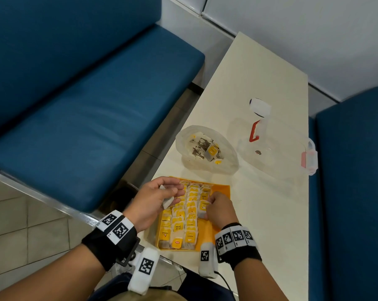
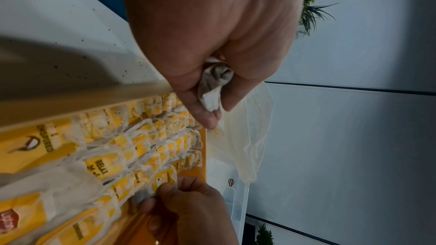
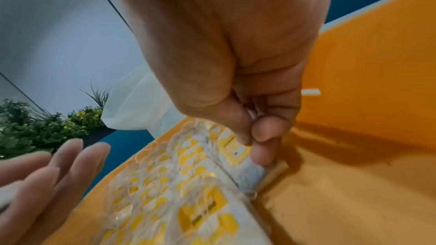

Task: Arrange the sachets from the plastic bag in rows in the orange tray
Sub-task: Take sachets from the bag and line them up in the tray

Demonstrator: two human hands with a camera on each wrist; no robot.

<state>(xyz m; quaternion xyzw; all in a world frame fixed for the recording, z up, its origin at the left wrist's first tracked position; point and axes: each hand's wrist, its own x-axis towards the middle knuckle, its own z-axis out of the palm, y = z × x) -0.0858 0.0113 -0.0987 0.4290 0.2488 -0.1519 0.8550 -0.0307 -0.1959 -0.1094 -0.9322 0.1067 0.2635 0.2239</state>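
Fingers (image 3: 261,148) of the right hand (image 1: 220,210) pinch one sachet (image 1: 202,210) at the right edge of the rows, its yellow tag up, low over the bare orange floor of the tray. Over the tray's left side the left hand (image 1: 153,203) curls its thumb and fingers (image 2: 200,111) round a second sachet (image 1: 168,200), a pale grey-white one held clear of the rows.

In the orange tray (image 1: 224,191), at the near edge of the worktop (image 1: 270,213), the laid sachets (image 1: 179,227) fill the left part in overlapping rows running from near to far; the right strip is bare.

Just beyond the tray lies the plastic bag (image 1: 206,148), open, with more sachets inside. To its right stands a clear plastic box (image 1: 277,153) with red and pink clasps. Blue seats (image 1: 86,109) flank the worktop on the left and right.
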